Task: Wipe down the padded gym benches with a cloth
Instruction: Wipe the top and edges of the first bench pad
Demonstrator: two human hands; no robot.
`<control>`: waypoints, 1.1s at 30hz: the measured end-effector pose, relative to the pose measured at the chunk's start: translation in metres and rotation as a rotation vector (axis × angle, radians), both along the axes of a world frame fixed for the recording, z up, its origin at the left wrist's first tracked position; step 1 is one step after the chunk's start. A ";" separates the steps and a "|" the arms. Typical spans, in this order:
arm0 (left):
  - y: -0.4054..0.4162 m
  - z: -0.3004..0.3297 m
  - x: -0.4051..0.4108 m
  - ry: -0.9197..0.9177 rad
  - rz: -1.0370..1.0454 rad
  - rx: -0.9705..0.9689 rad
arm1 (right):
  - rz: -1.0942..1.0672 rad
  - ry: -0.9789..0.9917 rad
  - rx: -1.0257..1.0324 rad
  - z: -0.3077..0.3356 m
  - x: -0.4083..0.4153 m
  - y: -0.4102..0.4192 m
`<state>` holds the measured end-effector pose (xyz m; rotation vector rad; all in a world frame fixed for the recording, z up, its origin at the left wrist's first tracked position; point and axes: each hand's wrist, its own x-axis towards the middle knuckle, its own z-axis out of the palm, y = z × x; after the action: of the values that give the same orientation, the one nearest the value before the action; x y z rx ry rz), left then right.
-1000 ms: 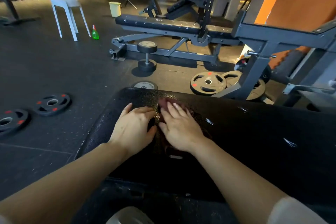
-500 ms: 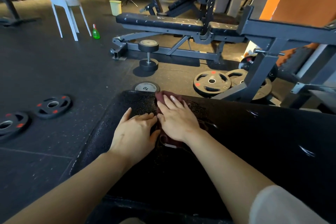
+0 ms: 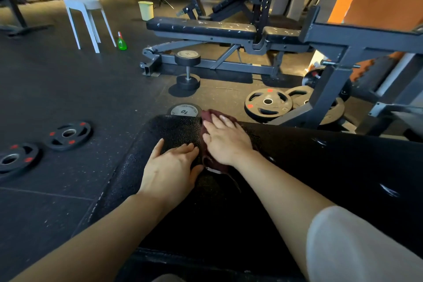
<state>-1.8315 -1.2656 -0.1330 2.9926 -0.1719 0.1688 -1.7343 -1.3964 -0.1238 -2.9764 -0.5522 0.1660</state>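
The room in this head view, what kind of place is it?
Most likely a gym: a padded bench on a steel frame, weight plates lying on the dark floor, and a dumbbell standing on end.

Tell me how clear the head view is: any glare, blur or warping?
Head view: dim overall; small glints on the black bench pad; the maroon cloth under the right hand reads clearly; wide-angle warping bends the frame edges; weight plates at left look slightly smeared.

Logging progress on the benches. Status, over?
Right hand flat on maroon cloth at bench pad far edge. Left hand flat beside it. Nothing obstructing.
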 end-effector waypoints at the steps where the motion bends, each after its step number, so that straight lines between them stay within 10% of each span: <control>1: 0.000 0.001 -0.001 0.008 0.000 0.003 | -0.028 0.010 -0.011 0.003 0.000 -0.009; 21: -0.016 0.024 -0.021 -0.055 -0.166 -0.125 | -0.362 0.074 -0.004 0.011 -0.019 -0.115; 28: -0.045 0.028 -0.034 -0.061 -0.259 -0.119 | -0.054 -0.021 0.054 -0.002 -0.055 -0.054; 33: -0.050 0.012 -0.042 0.007 -0.280 -0.051 | -0.208 0.010 0.077 0.004 -0.060 -0.131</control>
<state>-1.8730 -1.3157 -0.1206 2.8775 -0.5711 0.1292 -1.7940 -1.5272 -0.1198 -2.9302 -0.2390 0.1382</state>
